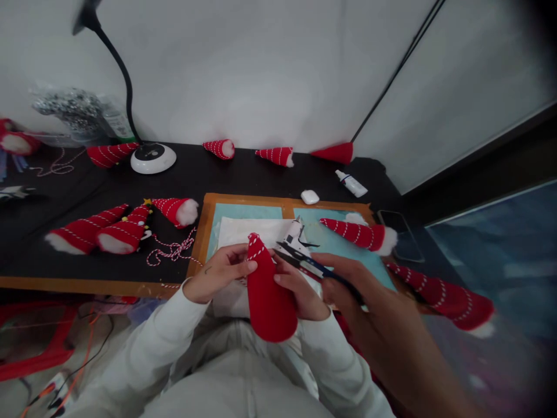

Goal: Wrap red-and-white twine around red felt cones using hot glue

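Note:
Before me stands a red felt cone (272, 296), its tip wound with red-and-white twisted cord and its wide end toward me. My left hand (217, 270) grips its left side near the tip, thumb on the felt. My right hand (302, 290) holds its right side, fingers curled around it. From the right, another person's hand (361, 284) holds scissors (304, 262), with the blades close to the cone and just above my right hand. Behind the scissors lies a white glue gun (292, 232) on white paper (235, 232).
Several corded red cones stuffed with white lie around, including one decorated cone (124, 232) on the left and one (363, 234) on the blue mat (313, 217). Loose cord (174, 249) lies left of the mat. A lamp (153, 158), white tube (351, 183) and phone (400, 235) rest farther out.

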A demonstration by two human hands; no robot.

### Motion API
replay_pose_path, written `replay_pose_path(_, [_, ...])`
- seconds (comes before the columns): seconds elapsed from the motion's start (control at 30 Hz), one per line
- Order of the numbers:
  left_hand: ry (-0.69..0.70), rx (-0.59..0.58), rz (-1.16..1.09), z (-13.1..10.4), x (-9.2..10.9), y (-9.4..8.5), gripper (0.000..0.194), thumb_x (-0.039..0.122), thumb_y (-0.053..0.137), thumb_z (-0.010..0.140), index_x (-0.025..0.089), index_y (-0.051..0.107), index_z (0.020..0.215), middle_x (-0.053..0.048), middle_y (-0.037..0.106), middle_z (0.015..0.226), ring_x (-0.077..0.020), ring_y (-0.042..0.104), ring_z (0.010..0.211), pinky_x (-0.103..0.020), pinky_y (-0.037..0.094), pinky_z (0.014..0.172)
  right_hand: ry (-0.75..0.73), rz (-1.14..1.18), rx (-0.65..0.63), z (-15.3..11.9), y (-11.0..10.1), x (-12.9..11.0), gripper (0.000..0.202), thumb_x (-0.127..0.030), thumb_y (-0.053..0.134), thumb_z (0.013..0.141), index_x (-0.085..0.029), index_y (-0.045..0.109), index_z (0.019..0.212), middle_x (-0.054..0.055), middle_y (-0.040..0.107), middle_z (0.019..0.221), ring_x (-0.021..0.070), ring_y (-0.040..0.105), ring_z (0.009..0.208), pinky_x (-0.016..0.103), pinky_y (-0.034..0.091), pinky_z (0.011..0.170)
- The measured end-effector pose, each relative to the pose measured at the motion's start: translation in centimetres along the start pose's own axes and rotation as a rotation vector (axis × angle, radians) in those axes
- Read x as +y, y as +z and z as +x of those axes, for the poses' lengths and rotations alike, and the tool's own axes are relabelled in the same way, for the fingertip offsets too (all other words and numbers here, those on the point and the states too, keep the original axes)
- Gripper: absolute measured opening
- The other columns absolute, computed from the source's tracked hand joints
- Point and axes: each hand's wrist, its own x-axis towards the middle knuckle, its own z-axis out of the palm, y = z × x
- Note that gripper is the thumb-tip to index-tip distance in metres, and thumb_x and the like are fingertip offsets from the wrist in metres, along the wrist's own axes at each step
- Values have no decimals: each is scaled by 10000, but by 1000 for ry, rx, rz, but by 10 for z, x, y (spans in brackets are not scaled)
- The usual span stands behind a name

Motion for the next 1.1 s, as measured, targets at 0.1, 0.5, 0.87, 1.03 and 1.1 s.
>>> replay_pose_path(0.1, [11,-9,6,0,1,0,584,526,840,690,145,741,1121,-92,722,972,-132,581,752,-214,444,643,-44,-117,-12,4,-18,-26,271,-338,468,977,-324,658,1168,23,787,1026,257,767,843,351,602,687])
replay_pose_path(0.5, [4,-16,-5,1,-2,1,576,529,830,699,141,730,1113,-85,726,933,-128,585,718,-214,418,629,-189,-377,-25,15,0,-34,307,-268,449,981,-277,638,1224,40,803,959,250,770,759,336,549,568])
replay_pose_path(0.87, [-2,-2,8,1,-1,1,582,549,825,696,129,717,1085,-86,725,928,-136,599,730,-223,437,635,-220,-437,-16,19,1,-31,270,-263,496,965,-276,652,1186,33,803,902,247,759,706,321,511,514])
replay_pose_path(1.03, [-1,30,-7,1,-1,1,570,537,838,678,134,680,1048,-73,708,927,-143,599,749,-228,440,645,-237,-406,-6,18,-8,-40,277,-304,447,996,-281,650,1184,39,800,931,235,760,733,319,542,567])
replay_pose_path(1.1, [18,50,-22,0,0,3,562,525,832,691,165,625,1071,-39,684,876,-126,579,710,-215,416,619,-220,-386,-1,16,-17,-43,269,-334,446,998,-288,661,1153,34,796,900,237,750,697,319,529,544])
